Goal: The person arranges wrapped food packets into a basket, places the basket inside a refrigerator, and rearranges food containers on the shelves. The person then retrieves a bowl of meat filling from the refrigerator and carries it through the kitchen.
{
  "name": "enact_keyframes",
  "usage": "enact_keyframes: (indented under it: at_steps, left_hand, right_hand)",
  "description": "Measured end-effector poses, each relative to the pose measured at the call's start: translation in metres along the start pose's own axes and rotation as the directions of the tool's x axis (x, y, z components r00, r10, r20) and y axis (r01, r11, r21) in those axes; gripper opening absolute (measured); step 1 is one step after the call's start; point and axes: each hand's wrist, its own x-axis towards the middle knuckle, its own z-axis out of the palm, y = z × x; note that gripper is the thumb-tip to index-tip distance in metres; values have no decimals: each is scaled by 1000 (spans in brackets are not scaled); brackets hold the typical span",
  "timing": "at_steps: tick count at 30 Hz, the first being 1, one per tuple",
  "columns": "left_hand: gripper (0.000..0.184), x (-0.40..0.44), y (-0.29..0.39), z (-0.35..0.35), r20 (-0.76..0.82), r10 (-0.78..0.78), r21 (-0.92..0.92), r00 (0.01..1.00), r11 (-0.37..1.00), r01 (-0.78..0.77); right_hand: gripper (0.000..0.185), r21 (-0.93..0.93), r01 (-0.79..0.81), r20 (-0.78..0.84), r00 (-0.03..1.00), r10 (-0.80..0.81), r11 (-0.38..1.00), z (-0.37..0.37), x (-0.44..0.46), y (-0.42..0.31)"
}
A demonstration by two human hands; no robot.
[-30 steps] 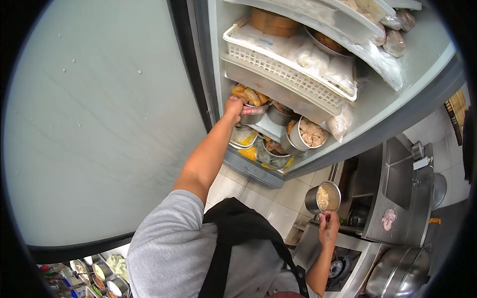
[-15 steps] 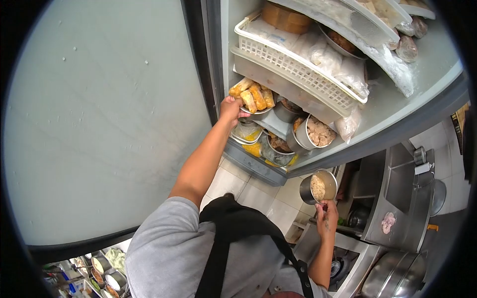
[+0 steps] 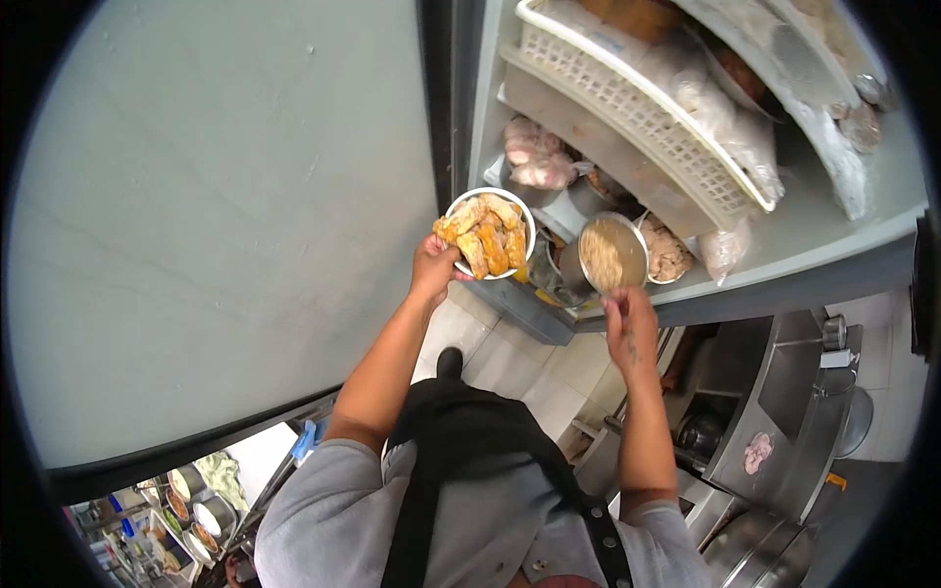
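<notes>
My left hand [image 3: 434,269] grips the rim of a white-edged bowl [image 3: 531,235] heaped with yellow-brown food pieces [image 3: 490,237]. The bowl is at the front of the open fridge, beside the door's inner edge. With my right hand [image 3: 632,325] I hold a metal pot [image 3: 623,233] by its near side; whether it has a handle there is hidden. Pale, grainy food [image 3: 600,259] lies in the pot, which is tilted toward me at the fridge's lower opening. Just behind it, a container of pinkish-brown chunks [image 3: 668,257] is partly covered.
The wide grey door [image 3: 235,235] stands open on my left. Above the lower pots are a white basket [image 3: 627,93] and a bin [image 3: 578,137]; bagged pinkish food [image 3: 537,155] sits behind the bowl. A steel sink counter [image 3: 730,470] is at right, several containers [image 3: 211,514] at lower left.
My left hand has drawn the bowl out of the fridge toward me, exposing the bagged food behind. My right hand has raised the pot up to the fridge opening.
</notes>
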Motion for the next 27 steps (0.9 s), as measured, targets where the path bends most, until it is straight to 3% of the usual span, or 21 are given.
enact_keyframes:
  at_steps: [3, 9, 13, 17, 18, 21, 23, 25, 27]
  left_hand:
    - [16, -28, -27, -27, -41, -23, 5, 999, 1000, 23]
    - [23, -72, -67, -65, -83, -83, -2, 993, 997, 83]
    - [25, -96, -74, -79, -108, -107, -17, 988, 994, 106]
    - [19, -109, -78, -88, -105, -98, 6, 990, 995, 99]
    - [17, -112, -76, -90, -92, -95, 27, 991, 995, 98]
    - [17, -116, -71, -90, -87, -78, 5, 993, 997, 79]
    - [20, -118, -59, -90, -58, -48, 21, 997, 999, 49]
    - [21, -118, -45, -87, -41, -21, 59, 999, 998, 24]
    - [22, -120, -15, -67, -36, 1, 50, 999, 999, 0]
  right_hand:
    - [11, 98, 36, -18, 999, -34, 995, 34, 44, 8]
    - [17, -9, 203, -192, 961, -201, 979, 103, 140, 0]
    - [24, -46, 87, -178, 980, -94, 995, 150, 183, 2]
    - [29, -58, 80, -261, 961, -93, 995, 169, 195, -3]
    - [43, -97, 127, -290, 945, -150, 987, 172, 188, -2]
    - [56, -5, 154, -347, 927, -146, 988, 169, 148, -22]
    - [64, 142, 192, -273, 951, -148, 971, 165, 102, -34]
    - [65, 145, 10, -2, 1000, -9, 989, 163, 57, -15]
    - [72, 422, -414, 394, 885, 248, 806, 149, 18, -1]
